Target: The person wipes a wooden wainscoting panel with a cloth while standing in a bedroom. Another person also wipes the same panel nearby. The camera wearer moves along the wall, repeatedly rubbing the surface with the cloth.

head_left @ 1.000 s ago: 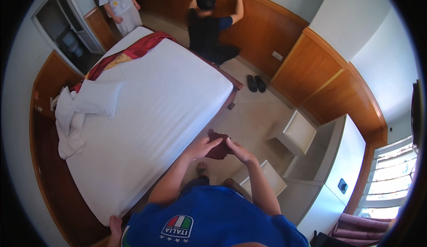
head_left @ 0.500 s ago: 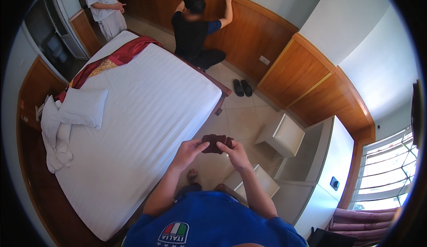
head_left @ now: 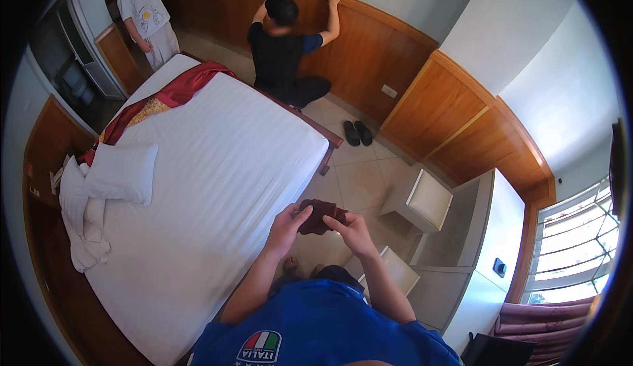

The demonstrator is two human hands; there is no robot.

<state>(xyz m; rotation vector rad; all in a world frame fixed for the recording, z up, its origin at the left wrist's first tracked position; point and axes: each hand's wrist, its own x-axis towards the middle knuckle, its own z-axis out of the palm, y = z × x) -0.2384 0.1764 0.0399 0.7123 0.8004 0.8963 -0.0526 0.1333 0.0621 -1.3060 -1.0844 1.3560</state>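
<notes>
A small dark brown item (head_left: 318,217), soft-looking like folded cloth or leather, is stretched between my two hands in front of my body. My left hand (head_left: 287,226) pinches its left end, thumb on top. My right hand (head_left: 351,229) grips the right end, with the thumb pressed on its face. What kind of thing it is, I cannot make out. Below it are the tiled floor and my feet.
To the left lies a bed (head_left: 217,161) with a white sheet, pillow (head_left: 123,173) and red runner (head_left: 175,95). One person (head_left: 283,56) squats at the wood-panelled wall; another (head_left: 146,20) stands far left. Black slippers (head_left: 357,133), white stools (head_left: 419,200) and a white desk (head_left: 488,234) are ahead and right.
The brown item has been tilted and spread a little wider between my hands. The standing person's arm has dropped from across the body to the side. My view has shifted slightly.
</notes>
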